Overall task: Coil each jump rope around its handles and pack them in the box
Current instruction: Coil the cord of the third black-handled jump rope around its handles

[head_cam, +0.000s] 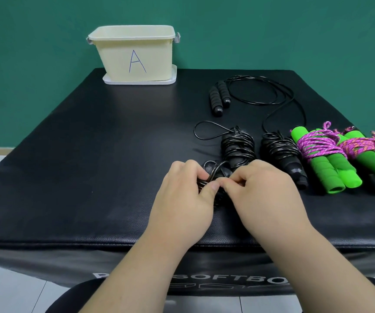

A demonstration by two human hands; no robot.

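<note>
At the near edge of the black padded surface (80,188), both hands meet over a black jump rope (213,171) that lies on the pad just left of centre. The left hand (182,199) has its fingers (191,170) curled round the bundle of handles and cord, with the thumb laid on top. The right hand (265,199) has its fingers (234,186) bent inward, thumb and forefinger pinching the cord close to the left thumb. Most of this rope is hidden under the hands; only a few glossy turns show between them. Just behind it lies a first wound black rope (238,147), its cord wrapped round the handles, with one loose loop (207,132) spilling out to the left. Beside it to the right lies a second wound black rope (281,152). Next come two green-handled ropes, the nearer one (324,163) and the outer one (367,152), each bound with pink cord. Farther back, an unwound black rope (219,98) rests with its two handles side by side, its cord (272,96) sprawled in wide loops to the right. At the far left corner stands the cream box (134,53), marked A, on a white lid (137,82). Its inside cannot be seen.
</note>
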